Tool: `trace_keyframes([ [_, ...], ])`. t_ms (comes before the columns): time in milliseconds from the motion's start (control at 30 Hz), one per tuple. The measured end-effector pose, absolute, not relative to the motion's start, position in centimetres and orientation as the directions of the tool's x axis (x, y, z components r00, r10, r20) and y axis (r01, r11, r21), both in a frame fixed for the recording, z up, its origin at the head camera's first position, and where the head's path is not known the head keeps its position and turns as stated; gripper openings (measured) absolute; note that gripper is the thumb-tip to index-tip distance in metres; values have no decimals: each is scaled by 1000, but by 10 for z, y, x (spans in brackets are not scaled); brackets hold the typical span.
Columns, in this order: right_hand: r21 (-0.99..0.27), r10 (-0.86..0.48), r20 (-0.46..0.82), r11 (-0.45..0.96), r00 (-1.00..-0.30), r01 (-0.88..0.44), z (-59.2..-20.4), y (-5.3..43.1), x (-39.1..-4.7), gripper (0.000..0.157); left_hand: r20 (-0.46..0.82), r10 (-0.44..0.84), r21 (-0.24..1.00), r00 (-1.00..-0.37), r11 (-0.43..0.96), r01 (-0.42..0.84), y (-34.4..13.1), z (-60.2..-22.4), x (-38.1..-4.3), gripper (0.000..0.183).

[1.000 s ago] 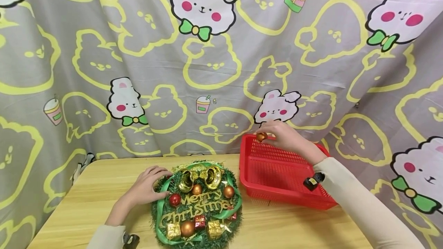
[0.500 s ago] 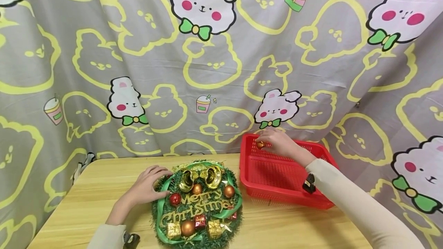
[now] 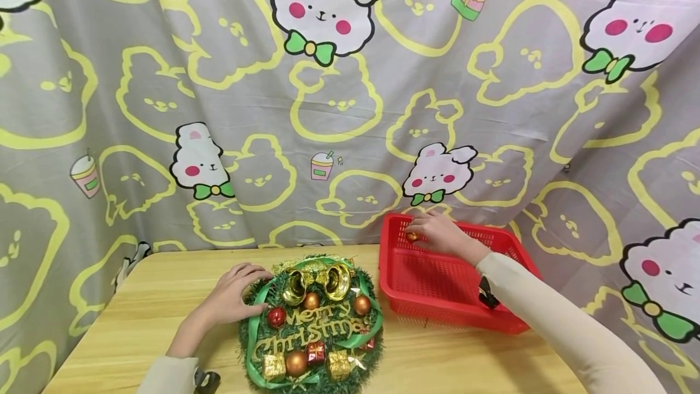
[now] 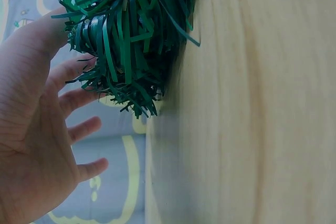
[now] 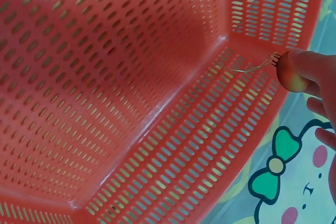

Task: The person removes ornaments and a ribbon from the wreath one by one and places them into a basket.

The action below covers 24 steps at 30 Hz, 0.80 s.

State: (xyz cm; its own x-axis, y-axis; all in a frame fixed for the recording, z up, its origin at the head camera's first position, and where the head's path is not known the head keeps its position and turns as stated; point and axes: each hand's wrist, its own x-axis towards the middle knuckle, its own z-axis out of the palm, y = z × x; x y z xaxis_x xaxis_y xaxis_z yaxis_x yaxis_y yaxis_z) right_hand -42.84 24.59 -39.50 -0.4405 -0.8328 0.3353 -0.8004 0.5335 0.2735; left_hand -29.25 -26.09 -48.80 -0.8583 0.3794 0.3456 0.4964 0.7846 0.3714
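A green tinsel Christmas wreath [image 3: 367,275] lies on the table at lower centre in the head view. My left hand [image 3: 232,293] rests at its left edge, fingers extended and thumb against the ribbon; the left wrist view shows spread fingers beside the tinsel [image 4: 126,40]. My right hand [image 3: 437,233] pinches a shiny orange-gold bauble [image 5: 291,72], with a thin thread loop [image 5: 244,70] trailing from its cap. Both are over the back left part of a red plastic basket [image 3: 454,318], whose visible floor and walls are perforated.
On the wreath are golden bells [image 3: 336,281], a red ball [image 3: 276,317], orange balls, small wrapped gift boxes [image 3: 339,365] and gold "Merry Christmas" lettering. The wooden table [image 3: 164,297] ends at a patterned grey curtain [image 3: 262,96]. The basket stands close right of the wreath.
My right hand has lowered with the bauble, from above the basket's back rim to down inside it. The left hand and the wreath have stayed in place.
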Motion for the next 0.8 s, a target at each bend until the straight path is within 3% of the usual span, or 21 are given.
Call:
trace_keyframes([
  [267,341,-868,313,482,-386,-807,-407,245,-438,30,356,380,370,-854,781,502,-260,-487,-291,59],
  [567,334,-881,249,469,-403,-818,-418,239,-442,34,353,380,372,-855,782,501,-259,-487,-292,59],
  [800,359,-898,245,434,-366,-826,-425,236,-445,32,356,376,367,-855,786,498,-261,-488,-293,60],
])
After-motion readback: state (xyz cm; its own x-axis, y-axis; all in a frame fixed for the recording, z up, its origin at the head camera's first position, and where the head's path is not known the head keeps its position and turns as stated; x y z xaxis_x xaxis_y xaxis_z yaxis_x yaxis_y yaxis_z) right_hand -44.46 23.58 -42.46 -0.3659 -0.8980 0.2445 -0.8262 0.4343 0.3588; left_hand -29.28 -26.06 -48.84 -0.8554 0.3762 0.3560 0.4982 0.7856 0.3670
